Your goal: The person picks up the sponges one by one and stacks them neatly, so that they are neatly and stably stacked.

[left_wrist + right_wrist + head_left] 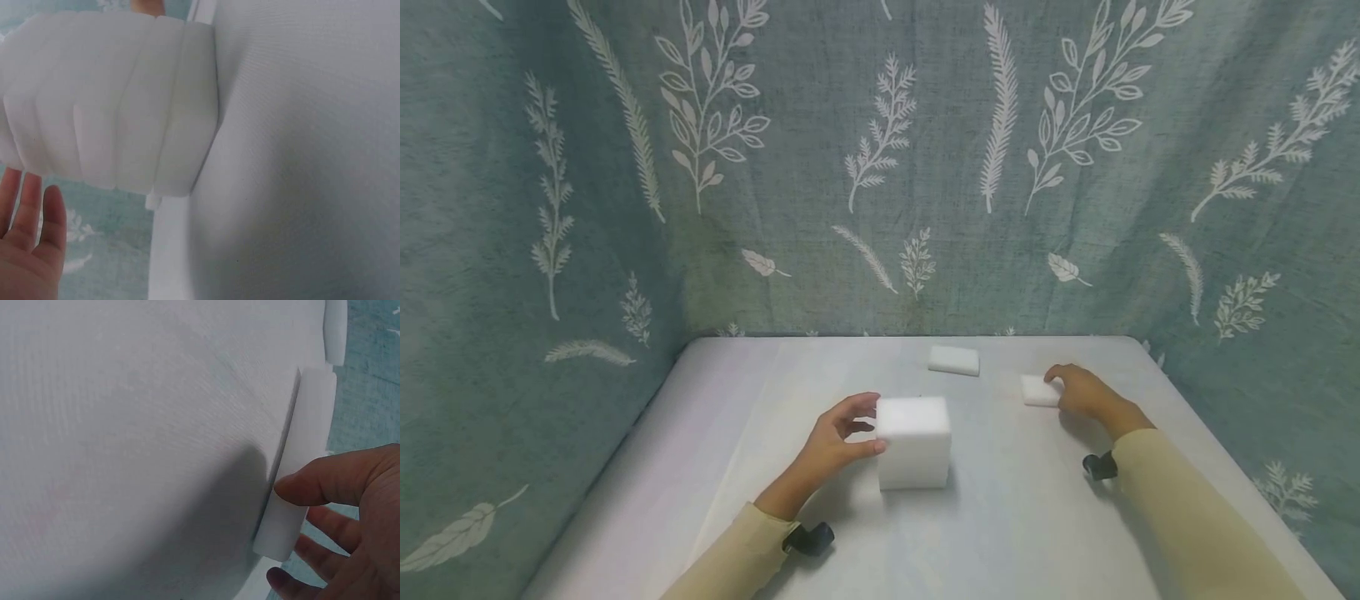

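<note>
A stack of several white sponges (913, 442) stands upright on the table, its layers visible in the left wrist view (112, 106). My left hand (838, 442) is at the stack's left side, thumb by the front edge and fingers toward the back; in the left wrist view, its fingers (28, 212) look fairly straight, with tips at the upper layers. Farther right, a single white sponge (1037, 391) lies flat. My right hand (1084, 396) holds this sponge by its right end, the thumb (306, 484) on one face and the other fingers partly hidden behind.
Another white sponge (953, 360) lies near the table's back edge, between the stack and the right hand. The white-covered table (760, 400) is bordered by green leaf-patterned curtains (820, 167) at the back and both sides. Dark straps (808, 540) circle the wrists.
</note>
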`<state>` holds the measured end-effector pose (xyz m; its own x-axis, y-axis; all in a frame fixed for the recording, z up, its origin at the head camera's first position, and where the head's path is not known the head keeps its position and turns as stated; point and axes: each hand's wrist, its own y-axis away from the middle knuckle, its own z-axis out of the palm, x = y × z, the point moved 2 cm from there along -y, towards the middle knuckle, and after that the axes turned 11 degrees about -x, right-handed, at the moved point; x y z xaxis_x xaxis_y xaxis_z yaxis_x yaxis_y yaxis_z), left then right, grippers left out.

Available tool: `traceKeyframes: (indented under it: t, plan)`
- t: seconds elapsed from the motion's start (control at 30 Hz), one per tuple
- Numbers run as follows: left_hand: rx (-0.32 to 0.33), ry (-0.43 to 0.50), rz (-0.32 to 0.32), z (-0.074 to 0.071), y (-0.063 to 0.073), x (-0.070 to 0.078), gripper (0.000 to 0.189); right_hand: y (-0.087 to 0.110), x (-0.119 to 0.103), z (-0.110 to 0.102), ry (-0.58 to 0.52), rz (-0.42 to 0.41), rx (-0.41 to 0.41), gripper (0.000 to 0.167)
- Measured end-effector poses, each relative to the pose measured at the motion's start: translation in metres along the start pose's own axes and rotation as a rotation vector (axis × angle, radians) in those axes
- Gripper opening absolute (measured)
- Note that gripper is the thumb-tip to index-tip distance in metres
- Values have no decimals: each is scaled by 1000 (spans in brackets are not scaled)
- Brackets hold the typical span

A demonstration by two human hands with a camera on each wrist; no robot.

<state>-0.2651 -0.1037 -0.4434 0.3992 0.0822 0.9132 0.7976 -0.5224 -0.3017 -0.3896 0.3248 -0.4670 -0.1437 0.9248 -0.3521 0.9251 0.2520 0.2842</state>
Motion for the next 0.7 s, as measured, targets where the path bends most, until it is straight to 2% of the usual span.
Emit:
traceKeyframes:
  t: [0.33,0.53,0.7]
  plan:
    - [12,-10,-17,1,1,3,64,5,-3,-10,-7,13,-26,54]
    - [6,-13,-16,2,1,2,63,10,-11,-18,50,-64,-3,51]
    - [2,-3,-15,4,0,1,62,16,-20,-22,39,-91,11,49]
